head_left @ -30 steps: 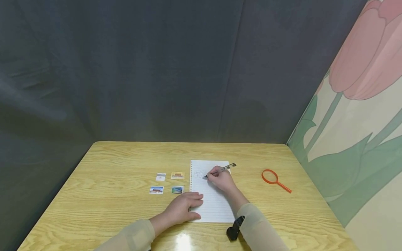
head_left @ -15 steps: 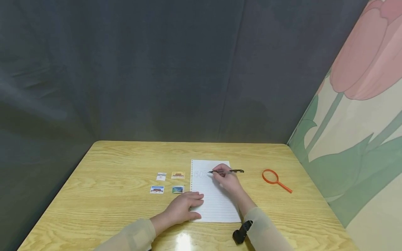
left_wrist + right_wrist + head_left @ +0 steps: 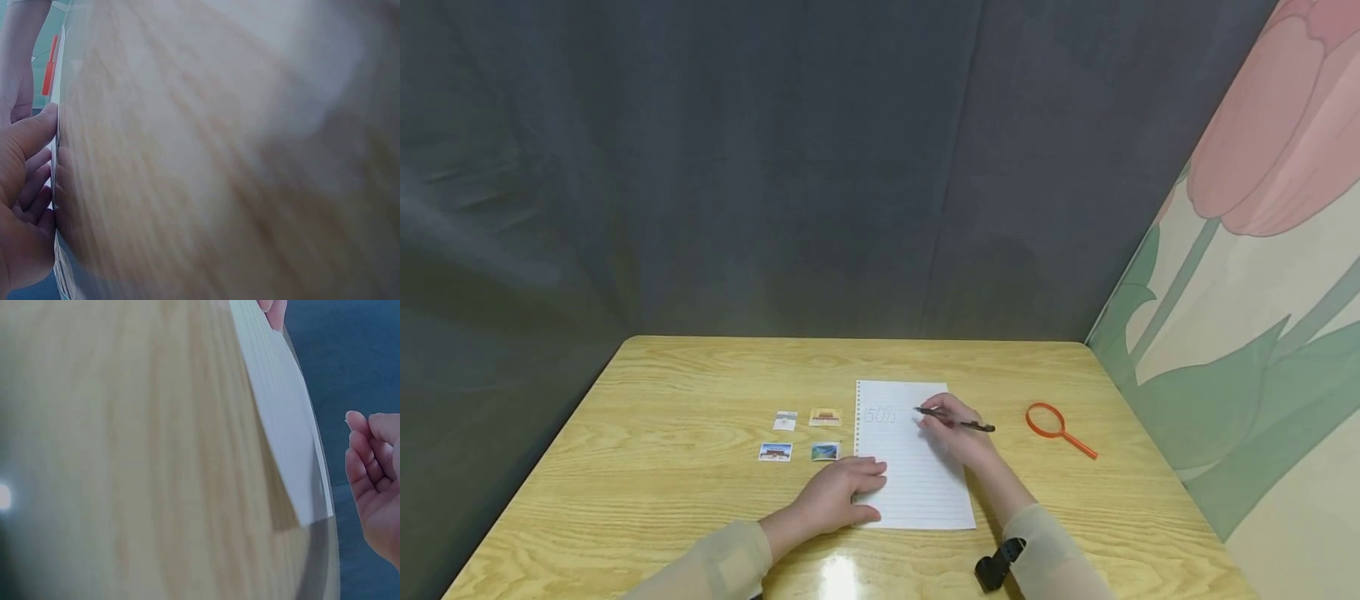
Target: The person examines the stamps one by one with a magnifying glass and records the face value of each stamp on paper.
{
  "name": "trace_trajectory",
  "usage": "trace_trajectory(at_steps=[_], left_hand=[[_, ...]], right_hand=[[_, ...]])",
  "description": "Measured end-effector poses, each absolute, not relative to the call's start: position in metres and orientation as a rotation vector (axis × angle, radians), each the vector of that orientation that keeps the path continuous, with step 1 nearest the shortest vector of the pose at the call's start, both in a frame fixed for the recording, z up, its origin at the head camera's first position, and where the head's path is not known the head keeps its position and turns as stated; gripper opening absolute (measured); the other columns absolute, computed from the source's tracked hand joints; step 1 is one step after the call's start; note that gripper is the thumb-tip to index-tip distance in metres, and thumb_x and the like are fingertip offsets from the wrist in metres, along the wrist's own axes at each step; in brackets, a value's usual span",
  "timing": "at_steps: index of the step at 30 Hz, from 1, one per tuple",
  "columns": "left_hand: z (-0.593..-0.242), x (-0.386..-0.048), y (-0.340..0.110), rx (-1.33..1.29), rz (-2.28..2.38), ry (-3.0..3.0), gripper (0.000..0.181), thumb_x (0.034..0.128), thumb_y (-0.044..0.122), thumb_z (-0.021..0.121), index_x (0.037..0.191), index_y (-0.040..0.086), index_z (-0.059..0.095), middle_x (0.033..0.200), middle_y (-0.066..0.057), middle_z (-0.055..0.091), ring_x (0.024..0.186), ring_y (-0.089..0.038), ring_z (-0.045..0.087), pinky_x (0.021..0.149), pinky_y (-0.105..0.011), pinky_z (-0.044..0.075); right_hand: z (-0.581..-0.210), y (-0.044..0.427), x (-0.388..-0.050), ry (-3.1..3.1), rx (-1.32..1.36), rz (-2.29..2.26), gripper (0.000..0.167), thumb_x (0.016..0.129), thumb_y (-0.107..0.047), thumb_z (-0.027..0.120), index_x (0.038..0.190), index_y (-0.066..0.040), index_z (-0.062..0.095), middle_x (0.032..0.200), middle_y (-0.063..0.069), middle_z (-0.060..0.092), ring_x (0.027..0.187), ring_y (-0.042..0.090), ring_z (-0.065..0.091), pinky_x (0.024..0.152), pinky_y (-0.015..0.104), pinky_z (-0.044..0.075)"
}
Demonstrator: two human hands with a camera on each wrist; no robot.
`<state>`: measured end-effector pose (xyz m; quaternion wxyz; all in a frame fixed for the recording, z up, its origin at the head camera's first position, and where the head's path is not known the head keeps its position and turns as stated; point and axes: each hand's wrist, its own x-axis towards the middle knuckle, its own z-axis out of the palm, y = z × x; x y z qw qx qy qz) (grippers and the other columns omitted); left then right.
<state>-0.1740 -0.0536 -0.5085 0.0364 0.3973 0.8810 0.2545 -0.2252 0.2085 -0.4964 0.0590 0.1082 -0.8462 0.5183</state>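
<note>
a dark curtain (image 3: 775, 167) hangs behind the wood-grain worktop (image 3: 625, 500), and a wall (image 3: 1262, 383) painted with pink tulips rises well to the right of the right hand. the right hand (image 3: 957, 427) pinches a dark pen (image 3: 976, 426), tip pointing left over the upper part of the paper (image 3: 917, 487); i cannot tell whether the tip touches it. just left of that tip is faint writing (image 3: 879, 414), a 150 and one more character. the left hand (image 3: 838, 493) rests across the paper's left edge, fingers extended and parted, nearer the body than the right hand. the paper is lined, with a row of holes down that edge. four cards lie beyond the left hand, mostly to its left: a white card (image 3: 785, 421), a yellow card (image 3: 825, 417), a red-and-blue card (image 3: 775, 452) and, nearest its fingers, a green card (image 3: 825, 452). to the right of the right hand, well apart, lies an orange magnifier (image 3: 1080, 447).
</note>
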Motion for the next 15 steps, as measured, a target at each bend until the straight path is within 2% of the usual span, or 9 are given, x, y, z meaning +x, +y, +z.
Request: trace_trajectory(at_steps=[6,11,15], left_hand=[[-0.508,-0.173,-0.054,1.211,0.783,2.709,0.050,0.0841,0.031,0.079,0.127,0.007,0.068,0.141,-0.003,0.056,0.132,-0.023,0.049,0.112,-0.037,0.037],[-0.507,-0.172,-0.054,1.196,0.790,2.716,0.050,0.0831,0.030,0.080,0.126,0.007,0.068,0.141,-0.003,0.056,0.132,-0.024,0.049,0.112,-0.038,0.037],[-0.506,-0.172,-0.054,1.196,0.793,2.716,0.050,0.0829,0.030,0.080,0.126,0.008,0.068,0.141,-0.003,0.057,0.132,-0.023,0.049,0.112,-0.037,0.037]], right_hand=[[-0.492,0.213,-0.220,-2.555,0.396,1.506,0.018,0.088,-0.002,0.074,0.104,-0.008,0.070,0.095,0.008,0.073,0.086,0.020,0.066,0.077,0.028,0.053],[-0.497,0.219,-0.220,-2.549,0.424,1.619,0.023,0.088,0.006,0.069,0.110,-0.001,0.070,0.097,0.011,0.074,0.091,0.021,0.068,0.080,0.023,0.054],[-0.500,0.225,-0.222,-2.520,0.450,1.750,0.023,0.093,0.006,0.063,0.115,0.003,0.068,0.101,0.015,0.073,0.093,0.017,0.068,0.081,0.023,0.055]])
